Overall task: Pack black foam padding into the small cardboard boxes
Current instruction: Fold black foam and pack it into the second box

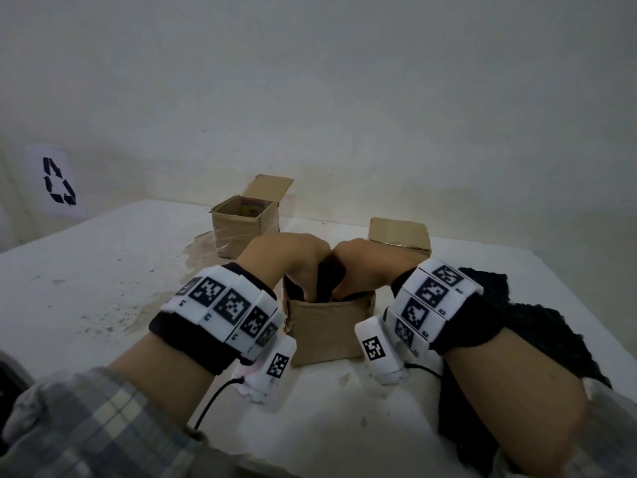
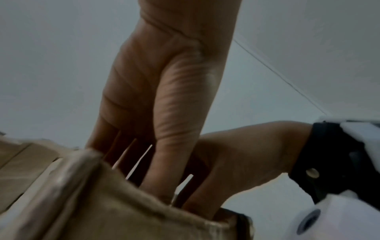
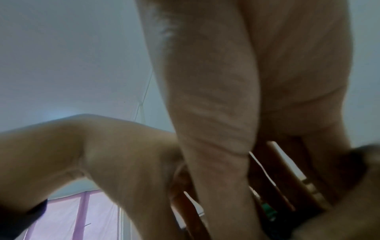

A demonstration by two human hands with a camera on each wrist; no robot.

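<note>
From the head view, both hands reach down into the near cardboard box (image 1: 325,327) on the white tabletop (image 1: 103,270): left hand (image 1: 286,260) and right hand (image 1: 372,262) press black foam (image 1: 329,277) inside. More ragged foam (image 1: 537,326) lies at the right. In the left wrist view, the straight fingers (image 2: 164,146) enter the soft brown box. The right wrist view is blurred; the fingers (image 3: 216,146) point down.

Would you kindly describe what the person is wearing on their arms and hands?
The hands are bare. Each wrist carries a black band ringed with white blocks printed with black square markers. A thin black cable trails from the left unit. A grey plaid sleeve covers the left forearm.
</note>
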